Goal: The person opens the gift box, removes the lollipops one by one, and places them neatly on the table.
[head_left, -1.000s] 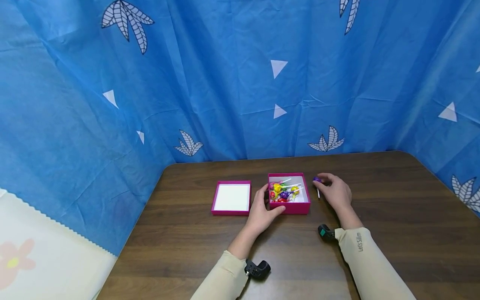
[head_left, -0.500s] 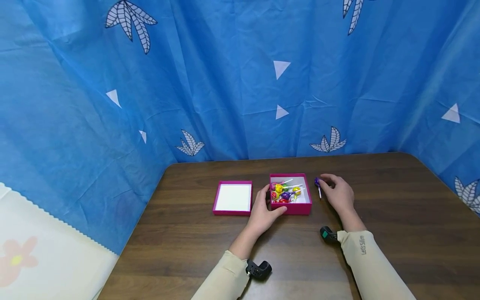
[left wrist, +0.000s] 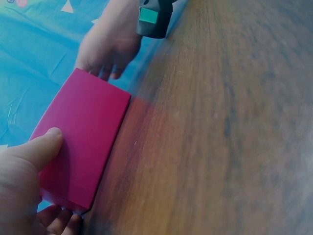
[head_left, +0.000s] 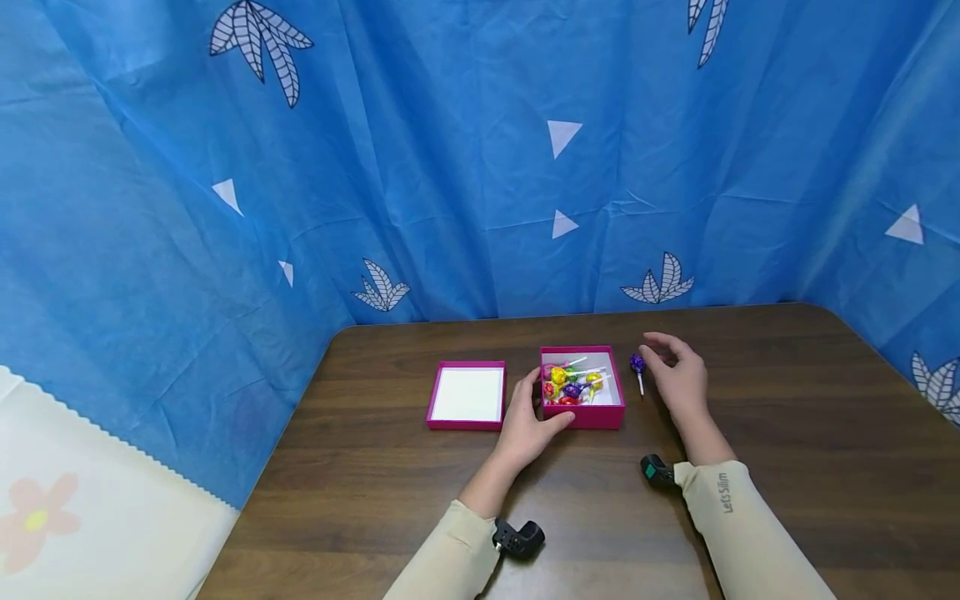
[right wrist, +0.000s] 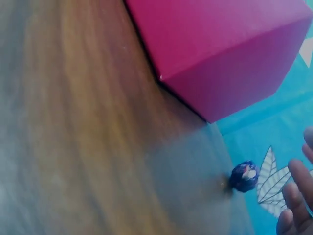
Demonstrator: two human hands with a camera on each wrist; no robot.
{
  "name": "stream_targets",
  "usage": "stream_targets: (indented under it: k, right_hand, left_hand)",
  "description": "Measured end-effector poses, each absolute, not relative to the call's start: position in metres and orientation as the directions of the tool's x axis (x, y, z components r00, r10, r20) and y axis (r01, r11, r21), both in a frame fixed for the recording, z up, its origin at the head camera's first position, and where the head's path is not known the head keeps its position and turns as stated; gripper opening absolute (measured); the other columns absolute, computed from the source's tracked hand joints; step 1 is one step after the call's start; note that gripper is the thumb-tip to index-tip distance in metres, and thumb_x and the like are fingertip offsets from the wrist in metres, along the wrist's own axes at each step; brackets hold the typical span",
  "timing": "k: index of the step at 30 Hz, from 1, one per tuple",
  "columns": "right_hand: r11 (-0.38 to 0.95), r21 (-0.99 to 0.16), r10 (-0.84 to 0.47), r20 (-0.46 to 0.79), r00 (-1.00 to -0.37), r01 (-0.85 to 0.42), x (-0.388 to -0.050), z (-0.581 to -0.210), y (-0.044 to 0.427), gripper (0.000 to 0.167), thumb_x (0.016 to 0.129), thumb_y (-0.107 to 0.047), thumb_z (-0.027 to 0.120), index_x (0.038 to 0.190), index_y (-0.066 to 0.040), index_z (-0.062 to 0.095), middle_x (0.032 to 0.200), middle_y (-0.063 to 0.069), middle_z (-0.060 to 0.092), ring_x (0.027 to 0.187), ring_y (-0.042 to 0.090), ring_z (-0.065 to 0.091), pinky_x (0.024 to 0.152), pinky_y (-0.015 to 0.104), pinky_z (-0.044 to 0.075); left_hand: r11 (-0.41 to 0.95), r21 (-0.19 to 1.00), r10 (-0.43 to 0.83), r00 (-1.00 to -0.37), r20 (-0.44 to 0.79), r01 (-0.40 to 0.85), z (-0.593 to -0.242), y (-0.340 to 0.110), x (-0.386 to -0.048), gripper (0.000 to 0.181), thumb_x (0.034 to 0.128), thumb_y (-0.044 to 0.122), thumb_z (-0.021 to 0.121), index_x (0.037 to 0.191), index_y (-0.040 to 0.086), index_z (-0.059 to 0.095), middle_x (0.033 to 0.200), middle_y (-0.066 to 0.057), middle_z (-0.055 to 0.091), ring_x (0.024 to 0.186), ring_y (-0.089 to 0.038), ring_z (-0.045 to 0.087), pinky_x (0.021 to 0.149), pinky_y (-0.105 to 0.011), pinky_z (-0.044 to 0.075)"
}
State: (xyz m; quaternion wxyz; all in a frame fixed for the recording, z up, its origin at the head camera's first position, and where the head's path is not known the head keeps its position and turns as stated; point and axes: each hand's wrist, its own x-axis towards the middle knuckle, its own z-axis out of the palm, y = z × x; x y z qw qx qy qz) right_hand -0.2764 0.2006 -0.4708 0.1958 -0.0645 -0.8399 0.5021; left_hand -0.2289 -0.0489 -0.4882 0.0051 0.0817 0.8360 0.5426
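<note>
In the head view, a magenta box (head_left: 596,418) holds several wrapped lollipops (head_left: 573,389) in yellow, purple, red and pink. My left hand (head_left: 522,429) grips its near left corner; the left wrist view has the thumb on the front wall of the box (left wrist: 90,142) and fingers round the side. To the right of the box, a purple lollipop (head_left: 637,364) lies on the table with its white stick toward me. Just right of that lollipop is my right hand (head_left: 681,385), holding nothing. A gap separates the purple lollipop (right wrist: 244,176) from my right fingertips (right wrist: 299,182).
Left of the box lies a magenta lid (head_left: 465,425), its white inside facing up. The brown wooden table (head_left: 585,508) reaches back to a blue patterned curtain (head_left: 480,167). Black cameras (head_left: 519,540) are strapped to both wrists.
My right hand has let go of the purple lollipop and moved slightly away, its fingers spreading. The lollipop now lies on the table. My left hand still holds the box.
</note>
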Motion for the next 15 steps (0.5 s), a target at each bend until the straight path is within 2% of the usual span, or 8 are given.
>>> stream_targets:
  k: [8,15]
  right_hand:
    - [0.573,-0.798,0.157,0.331,-0.93,-0.187,-0.271,-0.449,0.187,0.038,0.096,-0.033,0.067,0.129,-0.016,0.065,0.124,0.013,0.066,0.104,0.024,0.056,0.078,0.017,0.045]
    - [0.597,-0.745,-0.083,0.31,-0.947,-0.296,-0.274,-0.434,0.168,0.036,0.093,-0.032,0.071,0.126,-0.017,0.069,0.122,0.01,0.069,0.101,0.023,0.056,0.081,0.024,0.049]
  left_hand:
    - [0.402,0.906,0.149,-0.986,0.081,0.135,-0.488,-0.047,-0.229,0.087,0.087,0.034,0.078,0.156,0.017,0.028,0.155,-0.008,0.039,0.136,-0.025,0.048,0.113,-0.04,0.045]
    - [0.415,0.899,0.147,-0.986,0.084,0.139,-0.49,-0.048,-0.229,0.087,0.0871,0.036,0.077,0.156,0.018,0.027,0.154,-0.008,0.039,0.136,-0.025,0.047,0.112,-0.041,0.046]
